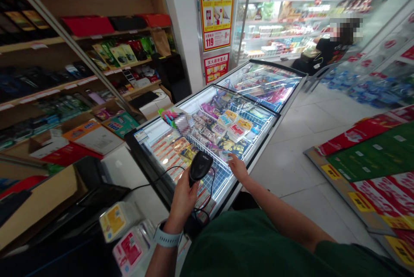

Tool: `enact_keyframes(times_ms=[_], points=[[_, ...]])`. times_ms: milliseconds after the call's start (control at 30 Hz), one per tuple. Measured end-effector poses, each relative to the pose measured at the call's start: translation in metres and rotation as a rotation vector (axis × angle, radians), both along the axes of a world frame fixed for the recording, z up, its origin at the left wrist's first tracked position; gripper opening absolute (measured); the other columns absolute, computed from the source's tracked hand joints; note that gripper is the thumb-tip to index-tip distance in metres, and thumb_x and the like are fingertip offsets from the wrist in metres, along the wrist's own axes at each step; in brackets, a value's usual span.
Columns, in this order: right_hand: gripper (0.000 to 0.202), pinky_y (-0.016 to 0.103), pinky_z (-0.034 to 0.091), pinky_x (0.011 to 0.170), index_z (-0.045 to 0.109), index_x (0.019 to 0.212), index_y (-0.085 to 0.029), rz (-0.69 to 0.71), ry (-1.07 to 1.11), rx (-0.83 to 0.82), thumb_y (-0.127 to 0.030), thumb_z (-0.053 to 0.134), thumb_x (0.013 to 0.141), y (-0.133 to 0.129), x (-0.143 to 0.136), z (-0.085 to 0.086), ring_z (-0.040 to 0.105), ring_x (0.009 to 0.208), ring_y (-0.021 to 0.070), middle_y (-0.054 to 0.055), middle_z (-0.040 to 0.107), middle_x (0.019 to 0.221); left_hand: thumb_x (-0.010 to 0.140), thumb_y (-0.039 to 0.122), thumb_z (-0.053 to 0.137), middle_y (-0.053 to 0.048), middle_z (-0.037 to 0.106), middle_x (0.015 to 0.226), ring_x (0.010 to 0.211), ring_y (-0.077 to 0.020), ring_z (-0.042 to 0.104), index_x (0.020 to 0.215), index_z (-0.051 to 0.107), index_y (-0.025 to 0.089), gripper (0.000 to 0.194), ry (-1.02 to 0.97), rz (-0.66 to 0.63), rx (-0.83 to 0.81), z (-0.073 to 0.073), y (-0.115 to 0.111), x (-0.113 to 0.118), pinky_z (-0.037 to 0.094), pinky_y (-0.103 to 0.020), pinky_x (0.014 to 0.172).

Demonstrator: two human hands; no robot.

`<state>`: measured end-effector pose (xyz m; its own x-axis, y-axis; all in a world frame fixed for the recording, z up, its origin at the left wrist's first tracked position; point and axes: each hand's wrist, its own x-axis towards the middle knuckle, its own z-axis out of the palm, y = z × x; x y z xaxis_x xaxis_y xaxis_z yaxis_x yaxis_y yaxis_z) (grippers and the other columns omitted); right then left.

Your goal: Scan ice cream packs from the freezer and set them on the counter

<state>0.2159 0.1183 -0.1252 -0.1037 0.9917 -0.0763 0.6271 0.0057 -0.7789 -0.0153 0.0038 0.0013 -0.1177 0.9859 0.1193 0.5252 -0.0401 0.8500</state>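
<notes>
My left hand (185, 191), with a pale blue watch band on its wrist, is wrapped round the handle of a black barcode scanner (201, 165). The scanner's head is above the glass top of a chest freezer (142, 150), and its cable loops down beside my wrist. Over the freezer's near right part, my right hand (237, 167) pinches a small pale packet (225, 155), blurred and partly covered by the fingers. Just beyond it, several packs with yellow and red labels (237, 129) lie together on the freezer. Wire baskets with wrapped goods show through the glass.
Clear tubs with yellow and pink labels (129, 251) stand on the counter at lower left, near an open cardboard box (42, 208). Shelves (97, 35) line the left wall. Stacked red and green cartons (365, 156) are at right. A person (333, 51) sits beyond the freezer.
</notes>
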Motion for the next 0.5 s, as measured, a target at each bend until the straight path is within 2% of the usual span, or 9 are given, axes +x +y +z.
enact_keyframes(times_ms=[233,400,500], points=[[0.044,0.024,0.047,0.058,0.051,0.127,-0.018,-0.104,-0.030,-0.004,-0.041,0.034,0.094,0.013,0.012,-0.002,0.063,0.051,0.0146,-0.001,0.066,0.061,0.083,0.022,0.051,-0.013,0.059,0.123,0.116,-0.0247,0.055,0.125,0.049,0.015,0.042,-0.010,0.018,0.005,0.002,0.001,0.000,0.041,-0.041,0.101],[0.042,0.027,0.042,0.064,0.063,0.114,-0.018,-0.207,-0.163,0.066,-0.046,0.040,0.091,0.018,0.022,-0.006,0.063,0.067,0.0204,0.003,0.064,0.064,0.083,0.021,0.051,-0.013,0.060,0.122,0.115,-0.0246,0.056,0.125,0.049,0.015,0.042,0.010,0.023,0.001,0.003,0.000,0.001,0.042,-0.040,0.099],[0.039,0.027,0.040,0.065,0.065,0.109,-0.019,-0.223,-0.211,0.089,-0.045,0.041,0.091,0.020,0.024,-0.008,0.061,0.069,0.0202,0.003,0.064,0.067,0.083,0.021,0.051,-0.013,0.060,0.121,0.115,-0.0243,0.056,0.125,0.049,0.015,0.043,0.021,0.020,0.003,0.002,0.001,0.001,0.041,-0.040,0.100]])
